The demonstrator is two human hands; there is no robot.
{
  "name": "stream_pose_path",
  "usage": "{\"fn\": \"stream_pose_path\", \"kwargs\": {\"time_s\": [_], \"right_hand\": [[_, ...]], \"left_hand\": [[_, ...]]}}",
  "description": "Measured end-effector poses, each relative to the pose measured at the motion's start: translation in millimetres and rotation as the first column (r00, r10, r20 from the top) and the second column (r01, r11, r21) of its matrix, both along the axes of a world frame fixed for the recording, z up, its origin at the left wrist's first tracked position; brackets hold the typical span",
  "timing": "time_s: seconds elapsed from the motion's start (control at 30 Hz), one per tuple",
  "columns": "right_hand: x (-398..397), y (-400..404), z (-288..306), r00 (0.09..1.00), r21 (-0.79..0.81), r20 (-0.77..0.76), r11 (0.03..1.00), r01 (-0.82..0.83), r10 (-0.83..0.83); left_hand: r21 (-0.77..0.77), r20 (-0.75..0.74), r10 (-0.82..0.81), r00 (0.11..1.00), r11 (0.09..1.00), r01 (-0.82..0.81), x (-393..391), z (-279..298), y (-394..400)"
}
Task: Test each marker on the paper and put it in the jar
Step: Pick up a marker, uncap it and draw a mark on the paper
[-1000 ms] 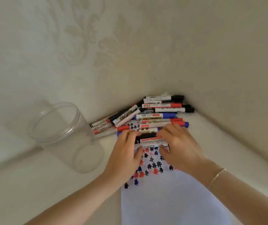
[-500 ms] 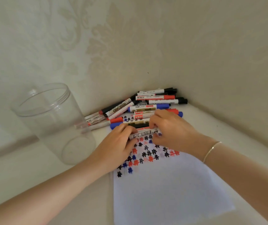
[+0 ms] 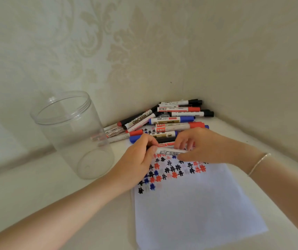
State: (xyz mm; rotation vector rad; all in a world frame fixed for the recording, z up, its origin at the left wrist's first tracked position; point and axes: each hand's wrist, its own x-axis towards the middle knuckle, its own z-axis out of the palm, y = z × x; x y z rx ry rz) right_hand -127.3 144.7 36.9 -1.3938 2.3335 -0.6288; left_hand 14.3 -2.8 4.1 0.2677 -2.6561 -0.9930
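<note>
I have both hands on one marker (image 3: pixel 169 152), which lies crosswise at the far edge of the paper (image 3: pixel 195 204), near the centre of view. My left hand (image 3: pixel 137 159) pinches its left end with curled fingers; my right hand (image 3: pixel 198 147) curls round the barrel at 3 o'clock of it. Whether the cap is on I cannot tell, since the left fingers hide that end. I judge the step in hand to be uncapping this marker for its test stroke. The next move calls for a straight pull apart, then a mark on bare paper toward 6 o'clock, below the rows of hash marks (image 3: pixel 169 170). The jar (image 3: pixel 76 134) stands upright at 9 o'clock, holding nothing. The pile (image 3: pixel 166 120) of untested markers lies at 12 o'clock, in the wall corner.
</note>
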Motion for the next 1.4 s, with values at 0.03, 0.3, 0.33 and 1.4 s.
{"fn": "stream_pose_path", "kwargs": {"time_s": [0.03, 0.3, 0.33, 1.4], "right_hand": [[0.7, -1.8, 0.9, 1.0, 0.032, -0.015, 0.999, -0.001, 0.002], [-2.8, 3.3, 17.9, 0.669, -0.231, 0.741, 0.957, 0.173, 0.057], [-1.8, 3.1, 18.1, 0.541, -0.285, 0.832, 0.93, 0.232, 0.12], [29.2, -19.7, -2.8, 0.61, -0.488, 0.792, 0.572, 0.659, -0.028]], "left_hand": [[0.031, -0.01, 0.013, 1.0, 0.999, -0.013, 0.6, 1.3, 1.2], [-0.059, 0.115, -0.125, 0.985, 0.989, 0.133, 3.3, 16.9, -8.4], [-0.018, 0.117, -0.137, 0.984, 0.99, 0.14, 4.2, 18.7, -9.1], [0.452, 0.159, -0.035, 0.987, 0.891, -0.042, 0.5, 41.5, 5.9]]}}
